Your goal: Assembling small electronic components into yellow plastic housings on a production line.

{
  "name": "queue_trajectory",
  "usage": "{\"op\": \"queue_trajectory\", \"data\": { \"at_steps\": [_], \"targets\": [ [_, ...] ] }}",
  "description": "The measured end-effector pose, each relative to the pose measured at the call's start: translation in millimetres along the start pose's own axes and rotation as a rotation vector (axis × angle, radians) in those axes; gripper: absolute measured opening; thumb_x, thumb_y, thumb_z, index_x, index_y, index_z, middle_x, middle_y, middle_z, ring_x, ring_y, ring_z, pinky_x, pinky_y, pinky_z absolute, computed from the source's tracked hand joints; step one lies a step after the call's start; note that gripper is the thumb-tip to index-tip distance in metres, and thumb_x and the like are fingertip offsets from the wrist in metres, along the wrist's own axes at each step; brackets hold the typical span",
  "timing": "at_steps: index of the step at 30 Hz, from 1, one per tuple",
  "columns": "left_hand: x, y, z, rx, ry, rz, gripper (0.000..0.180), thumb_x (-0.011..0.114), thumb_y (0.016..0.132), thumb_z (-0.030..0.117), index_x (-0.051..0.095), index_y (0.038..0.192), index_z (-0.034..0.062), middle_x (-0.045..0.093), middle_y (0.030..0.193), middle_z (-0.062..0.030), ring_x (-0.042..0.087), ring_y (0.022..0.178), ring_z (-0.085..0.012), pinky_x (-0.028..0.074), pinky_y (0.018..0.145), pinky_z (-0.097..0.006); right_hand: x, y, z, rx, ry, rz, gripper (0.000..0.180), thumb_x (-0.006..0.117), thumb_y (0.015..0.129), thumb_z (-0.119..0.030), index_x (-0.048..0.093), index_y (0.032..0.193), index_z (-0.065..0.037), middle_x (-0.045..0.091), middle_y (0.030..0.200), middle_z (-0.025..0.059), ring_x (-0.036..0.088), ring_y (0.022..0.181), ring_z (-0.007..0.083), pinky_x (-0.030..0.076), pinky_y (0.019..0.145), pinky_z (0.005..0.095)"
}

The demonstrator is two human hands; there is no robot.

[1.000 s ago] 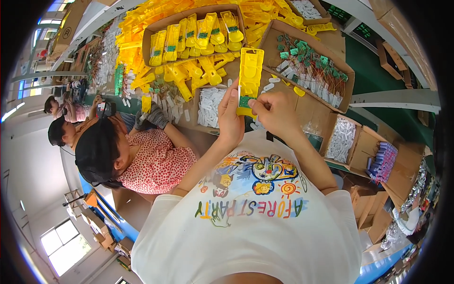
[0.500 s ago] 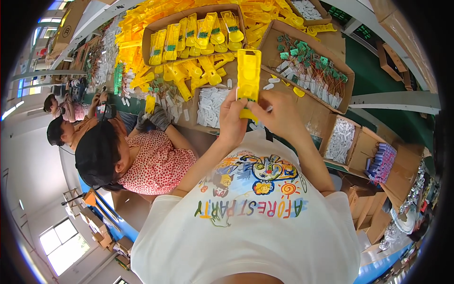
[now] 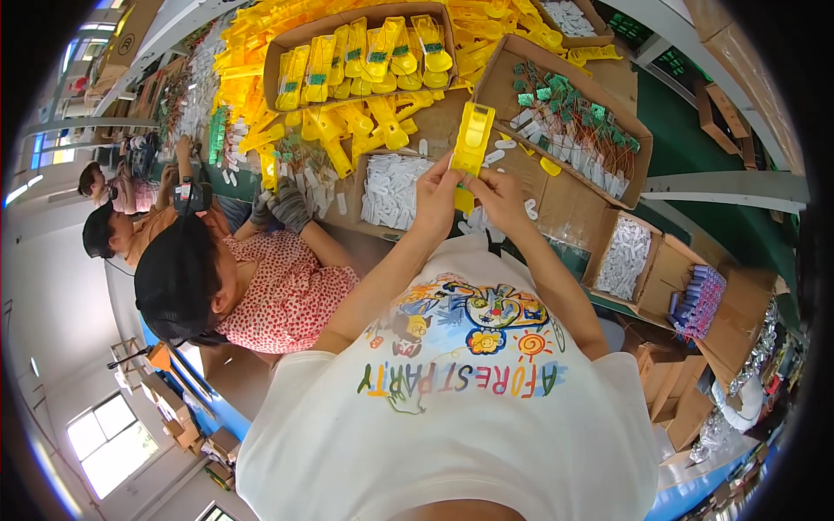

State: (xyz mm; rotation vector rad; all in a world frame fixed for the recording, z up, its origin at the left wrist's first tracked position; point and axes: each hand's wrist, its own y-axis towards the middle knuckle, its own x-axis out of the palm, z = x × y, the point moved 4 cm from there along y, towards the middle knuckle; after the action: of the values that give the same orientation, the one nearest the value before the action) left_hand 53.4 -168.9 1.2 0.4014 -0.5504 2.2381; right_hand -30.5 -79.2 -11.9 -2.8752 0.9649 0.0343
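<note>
- Yellow shell point(image 3: 472, 139) stands upright between both hands, raised above the brown boxes at the middle of the bench, its lower end hidden by the fingers.
- Far left: two people sit at the bench edge, one in a black cap point(image 3: 176, 282) and a red patterned top, her arm reaching toward the piled parts.
- Loose yellow parts point(image 3: 252, 95) lie heaped along the upper left of the bench.
- Tray point(image 3: 358, 52) of yellow shells fitted with green boards sits at the top, behind the raised shell.
- White pieces point(image 3: 390, 189) fill a low box just left of the hands.
- Left hand point(image 3: 437, 195) is closed round the shell's lower left edge, fingertips pinching it.
- Right hand point(image 3: 497, 193) is curled against the shell's lower right side, touching the left hand; how firmly it grips I cannot tell, though the fingers are bent shut.
- Green boards point(image 3: 573, 122) with wires fill a brown box just right of the shell.
- Further right, a small box point(image 3: 627, 257) holds more white pieces.
- Purple cells point(image 3: 700, 300) are packed in a box beside it, at the bench's right end.
</note>
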Motion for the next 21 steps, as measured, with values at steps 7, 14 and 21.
{"op": "queue_trajectory", "data": {
  "at_steps": [7,14,21],
  "targets": [
    [-17.6,2.1,19.0,0.046,0.12,0.038,0.037,0.04,0.09,0.006,0.037,0.127,0.0046,0.059,0.111,-0.0149,0.061,0.084,-0.0177,0.051,0.072,-0.03,-32.2,-19.7,-26.4,0.228,0.35,-0.431,0.04,0.051,0.089,-0.036,0.053,0.114,-0.004,0.063,0.093,0.0107,0.063,0.07,0.0197,0.05,0.066,0.0303],
    [-13.9,-2.6,35.1,0.013,0.135,0.001,0.023,0.043,0.087,0.004,0.051,0.108,0.0018,0.061,0.094,-0.0111,0.06,0.073,-0.015,0.049,0.066,-0.028,-68.6,-17.5,-81.3,0.1,1.04,-0.584,0.06,0.057,0.085,-0.03,0.032,0.131,0.0,0.05,0.12,0.0232,0.059,0.102,0.0275,0.055,0.072,0.0293],
    [5.1,-10.5,33.1,0.066,0.576,-0.039,0.023,0.057,0.082,0.002,0.051,0.104,0.0003,0.062,0.088,-0.0065,0.06,0.074,-0.012,0.047,0.066,-0.025,-70.9,5.0,-84.1,-0.117,-0.056,0.098,0.023,0.051,0.093,-0.018,0.061,0.103,0.001,0.05,0.079,-0.0002,0.05,0.067,0.0095,0.04,0.064,0.0177]
  ]
}}
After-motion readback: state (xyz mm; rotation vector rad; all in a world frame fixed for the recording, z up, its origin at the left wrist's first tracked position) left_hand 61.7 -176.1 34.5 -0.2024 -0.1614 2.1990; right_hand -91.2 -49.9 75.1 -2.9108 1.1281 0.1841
